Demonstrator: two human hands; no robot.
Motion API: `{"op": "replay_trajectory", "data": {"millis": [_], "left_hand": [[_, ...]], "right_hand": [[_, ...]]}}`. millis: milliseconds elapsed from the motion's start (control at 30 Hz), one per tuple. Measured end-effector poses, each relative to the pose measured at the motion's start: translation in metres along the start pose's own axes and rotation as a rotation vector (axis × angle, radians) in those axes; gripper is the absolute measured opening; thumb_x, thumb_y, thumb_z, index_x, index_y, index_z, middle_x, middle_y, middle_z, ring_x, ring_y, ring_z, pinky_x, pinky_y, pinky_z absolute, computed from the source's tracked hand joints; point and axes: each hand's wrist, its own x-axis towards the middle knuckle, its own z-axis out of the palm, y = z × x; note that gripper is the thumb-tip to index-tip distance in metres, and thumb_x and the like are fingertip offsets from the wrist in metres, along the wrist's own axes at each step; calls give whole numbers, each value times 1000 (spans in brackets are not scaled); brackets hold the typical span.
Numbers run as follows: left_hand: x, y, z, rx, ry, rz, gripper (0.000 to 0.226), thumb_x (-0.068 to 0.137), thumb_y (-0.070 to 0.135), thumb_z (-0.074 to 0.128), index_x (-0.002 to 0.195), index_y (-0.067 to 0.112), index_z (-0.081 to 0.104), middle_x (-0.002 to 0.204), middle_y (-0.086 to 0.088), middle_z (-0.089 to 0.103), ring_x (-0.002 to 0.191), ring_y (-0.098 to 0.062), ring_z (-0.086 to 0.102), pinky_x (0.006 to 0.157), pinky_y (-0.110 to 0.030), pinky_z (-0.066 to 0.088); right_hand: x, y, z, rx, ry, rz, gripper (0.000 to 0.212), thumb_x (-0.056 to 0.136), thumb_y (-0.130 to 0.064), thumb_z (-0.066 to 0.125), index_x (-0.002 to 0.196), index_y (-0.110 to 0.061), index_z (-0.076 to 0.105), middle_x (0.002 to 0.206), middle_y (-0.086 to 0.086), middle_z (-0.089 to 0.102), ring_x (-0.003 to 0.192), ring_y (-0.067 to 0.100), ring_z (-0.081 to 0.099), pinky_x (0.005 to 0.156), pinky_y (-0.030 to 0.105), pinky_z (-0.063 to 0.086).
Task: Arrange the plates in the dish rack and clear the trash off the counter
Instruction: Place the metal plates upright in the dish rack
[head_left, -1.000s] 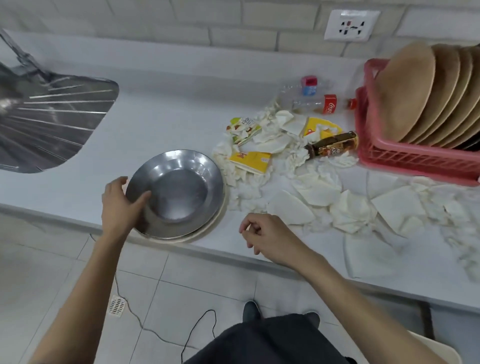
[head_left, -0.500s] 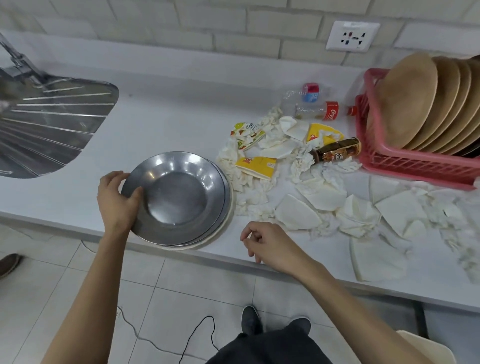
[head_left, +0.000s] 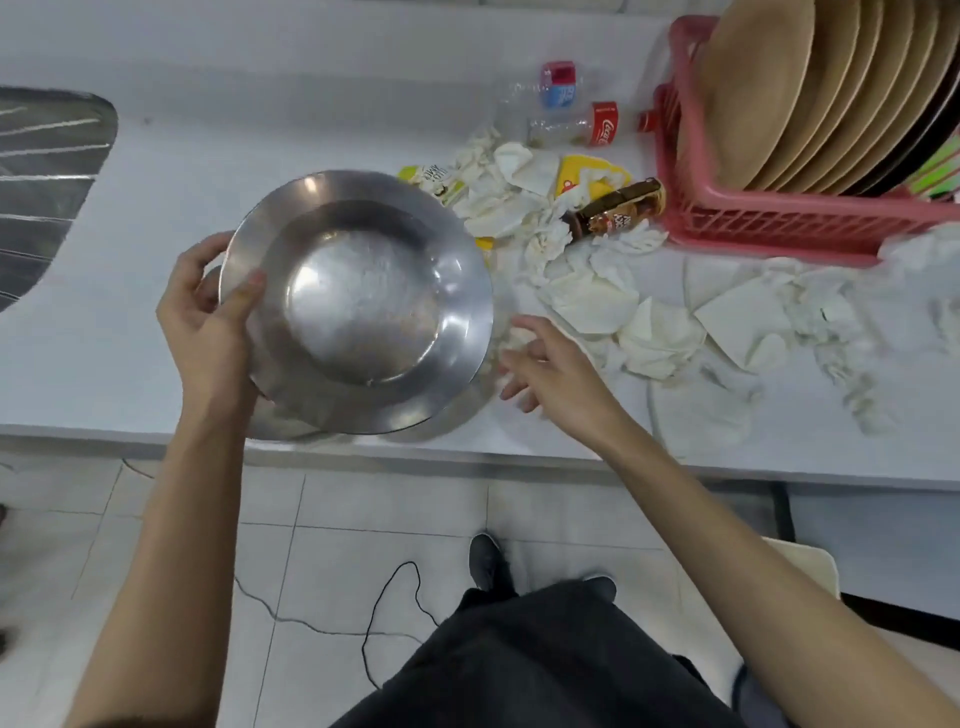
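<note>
Left hand grasps the plate by its left rim, held above the counter's front edge; right hand hovers beside it, fingers loose and spread, holding nothing

Bare counter between sink and steel plate, plus back strip as far as clear bottles; open lane there. Right of plate: tissue litter covers counter up to dish rack; brown bottle lies against rack's near-left corner; clear bottles just beside rack's left wall. Rack packed with tilted tan plates; only narrow gap at left end. Right hand, fingers spread, just beside plate's right rim; left hand grips left rim.
</note>
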Motion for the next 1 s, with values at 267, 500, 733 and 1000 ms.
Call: {"op": "replay_trajectory", "data": {"millis": [267,500,733,1000], "left_hand": [[-77,-10,113,-166,-191,-205,43,86,-6,56,128,7,59,107,-8,70,92,-17,67,80,-29,54],[-180,-14,204,-41,-429,-269,47,84,-8,52,121,20,64,95,-1,75,87,-17,68,72,-26,53],[-262,-10,278,50,-551,-267,48,75,9,60,122,22,64,111,-2,74,98,-17,70,75,-26,53],[-292,-8,341,187,-668,-197,36,91,3,60,123,19,67,112,2,71,91,-9,69,68,-29,59]], "right_hand": [[-66,35,-79,291,259,-30,29,96,-10,52,122,-22,57,109,-3,67,94,6,66,71,27,56],[-152,95,-163,458,512,-67,60,86,7,53,139,-21,47,124,-6,62,113,8,60,87,24,52],[-215,133,-249,444,623,-127,86,76,14,53,151,-22,33,146,-9,45,125,0,50,94,19,47],[-215,119,-343,233,655,-231,87,67,7,46,149,-19,38,150,-7,43,133,2,43,110,23,38]]}}
